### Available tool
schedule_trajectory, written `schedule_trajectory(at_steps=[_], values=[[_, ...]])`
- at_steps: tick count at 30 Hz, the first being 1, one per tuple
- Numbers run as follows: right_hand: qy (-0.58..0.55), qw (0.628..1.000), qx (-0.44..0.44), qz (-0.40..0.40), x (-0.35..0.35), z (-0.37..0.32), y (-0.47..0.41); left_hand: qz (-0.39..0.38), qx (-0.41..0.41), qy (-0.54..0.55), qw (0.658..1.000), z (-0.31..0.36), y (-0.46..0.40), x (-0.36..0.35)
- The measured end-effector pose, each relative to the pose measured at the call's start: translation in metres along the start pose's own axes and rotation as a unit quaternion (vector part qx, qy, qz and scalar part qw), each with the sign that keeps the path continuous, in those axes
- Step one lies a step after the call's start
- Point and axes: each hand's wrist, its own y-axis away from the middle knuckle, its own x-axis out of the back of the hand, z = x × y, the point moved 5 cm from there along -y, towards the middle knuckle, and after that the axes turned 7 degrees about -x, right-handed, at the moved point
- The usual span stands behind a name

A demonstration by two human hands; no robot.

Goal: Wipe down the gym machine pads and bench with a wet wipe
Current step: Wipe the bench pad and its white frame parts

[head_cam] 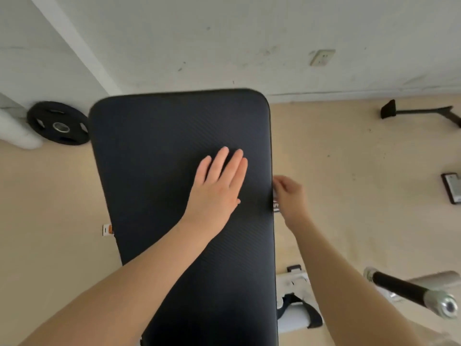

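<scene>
While the left hand (219, 186) lies flat on the black bench pad (159, 151), fingers (235, 166) straight and spread, likely steadying it, the right hand (289, 196) curls at the pad's right edge, apparently pinching something pale, perhaps the wet wipe; blur prevents certainty. Beyond, 1 weight plate (58, 123) leans by the wall.
</scene>
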Motion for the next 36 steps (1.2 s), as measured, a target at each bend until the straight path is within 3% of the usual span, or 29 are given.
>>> schedule_trajectory(at_steps=[3,7,12,17,20,22,26,29,32,36], values=[[-0.05,0.999,0.0,-0.019,0.001,0.006,0.006,-0.052,-0.021,-0.024,0.998,0.027,0.008,-0.018],[-0.129,0.989,0.069,-0.017,0.008,-0.033,-0.009,-0.101,0.004,-0.055,0.993,0.039,0.016,-0.032],[-0.052,0.99,0.116,-0.06,0.005,-0.006,0.0,-0.121,0.015,-0.028,0.992,0.048,0.016,-0.039],[0.068,0.994,0.039,-0.082,0.008,0.09,0.05,-0.119,0.024,-0.019,0.992,0.047,0.016,-0.042],[0.03,0.996,-0.017,-0.082,0.003,0.119,0.068,-0.101,0.026,-0.021,0.994,0.047,0.017,-0.043],[-0.014,0.999,-0.012,-0.047,0.004,0.1,0.062,-0.104,0.025,-0.02,0.994,0.05,0.019,-0.044],[-0.04,0.996,0.084,-0.011,0.011,0.022,0.04,-0.085,0.042,-0.029,0.995,0.057,0.024,-0.041],[-0.05,0.994,0.099,-0.007,0.007,0.013,0.04,-0.047,0.05,-0.023,0.997,0.067,0.033,-0.041],[-0.025,0.997,0.077,-0.012,0.01,0.058,0.063,-0.021,0.029,0.015,0.999,0.081,0.053,-0.047],[0.046,0.997,-0.026,-0.064,0.01,0.172,0.111,-0.055,-0.032,0.025,0.998,0.11,0.096,-0.066]])
